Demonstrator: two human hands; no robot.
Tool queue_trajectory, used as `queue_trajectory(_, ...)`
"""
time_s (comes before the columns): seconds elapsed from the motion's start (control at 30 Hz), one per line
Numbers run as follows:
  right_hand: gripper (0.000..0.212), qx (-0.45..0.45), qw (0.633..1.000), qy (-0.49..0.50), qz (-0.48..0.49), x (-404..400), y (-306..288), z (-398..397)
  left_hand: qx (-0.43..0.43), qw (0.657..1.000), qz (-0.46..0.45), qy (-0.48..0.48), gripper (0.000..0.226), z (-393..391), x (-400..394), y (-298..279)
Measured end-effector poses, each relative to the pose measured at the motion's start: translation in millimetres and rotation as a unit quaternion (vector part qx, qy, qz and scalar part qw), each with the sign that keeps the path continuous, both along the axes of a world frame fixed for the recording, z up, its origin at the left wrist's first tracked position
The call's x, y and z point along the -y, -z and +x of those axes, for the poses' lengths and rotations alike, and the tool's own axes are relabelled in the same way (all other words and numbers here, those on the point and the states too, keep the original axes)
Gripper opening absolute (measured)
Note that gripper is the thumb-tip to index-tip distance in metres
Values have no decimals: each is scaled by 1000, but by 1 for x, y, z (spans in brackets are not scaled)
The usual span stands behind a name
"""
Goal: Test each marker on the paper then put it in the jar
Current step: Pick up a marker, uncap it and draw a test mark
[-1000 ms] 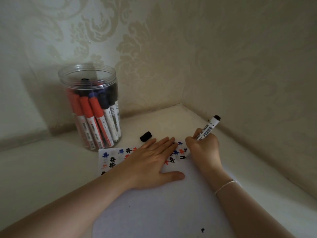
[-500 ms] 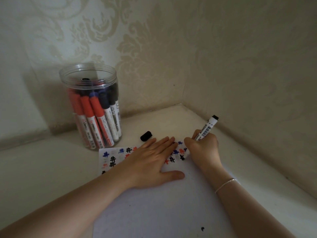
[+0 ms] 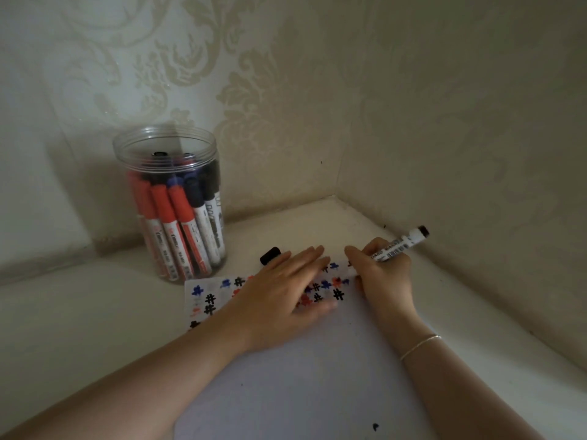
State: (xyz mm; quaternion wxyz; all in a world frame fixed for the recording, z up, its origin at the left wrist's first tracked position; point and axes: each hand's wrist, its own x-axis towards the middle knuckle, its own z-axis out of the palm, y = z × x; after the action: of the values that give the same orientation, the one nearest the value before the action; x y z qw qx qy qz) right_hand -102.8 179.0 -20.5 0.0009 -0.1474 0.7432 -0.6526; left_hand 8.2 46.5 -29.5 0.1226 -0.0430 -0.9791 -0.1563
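The right hand is gripping a marker with curled fingers, its back end pointing up toward the right wall and its tip hidden behind the hand over the paper. The left hand is lying flat on the paper with fingers straight, holding nothing. A black cap is lying beside the jar, which is standing near the corner, full of markers.

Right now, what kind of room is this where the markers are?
Probably a corner of a room in a home, though I can't be sure. Patterned wallpaper covers both walls, which meet above a pale ledge. On it stand a clear jar of markers and a sheet of paper with test marks.
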Motion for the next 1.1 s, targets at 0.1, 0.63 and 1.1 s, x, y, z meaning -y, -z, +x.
queue_trajectory(0.1, 29, 14, 997, -18, -73, -3, -4, 1, -184, 975, 32, -119, 42, -3, 11, 2)
queue_trajectory(0.63, 43, 163, 938, -156, -262, -5, -10, -2, -220, 958, 94, -157, 25, -10, 19, -1)
queue_trajectory(1.1, 33, 107, 964, -127, -209, -1, -7, 3, -217, 968, 65, -109, 22, -11, 17, 2)
